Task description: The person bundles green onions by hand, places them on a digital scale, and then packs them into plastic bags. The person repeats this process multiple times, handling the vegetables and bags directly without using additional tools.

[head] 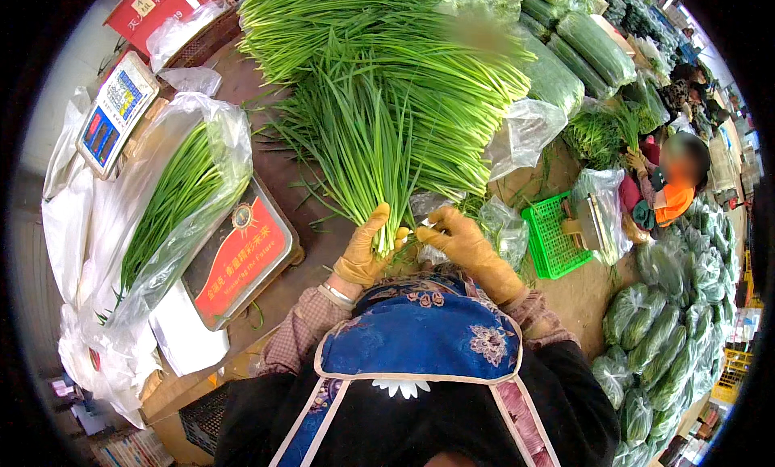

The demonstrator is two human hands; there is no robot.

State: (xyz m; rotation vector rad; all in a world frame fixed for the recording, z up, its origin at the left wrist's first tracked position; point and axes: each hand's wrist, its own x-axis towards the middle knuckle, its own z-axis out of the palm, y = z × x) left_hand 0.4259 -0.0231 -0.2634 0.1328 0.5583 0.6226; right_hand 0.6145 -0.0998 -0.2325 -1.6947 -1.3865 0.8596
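Observation:
Both of my hands wear tan gloves. My left hand grips the pale stem ends of a bunch of garlic chives, its leaves fanned out away from me. Just right of the stems is my right hand, fingers bent and thumb and fingertips close together; whether they pinch a thin stalk cannot be told. Beyond them lies a large heap of the same chives. To the left, a clear plastic bag with chives inside rests partly on a scale's platform.
The scale's keypad display stands at the far left. A green plastic crate is at the right, near a co-worker in an orange garment holding greens. Bagged vegetables pile up at the lower right; more wrapped bundles lie at the upper right.

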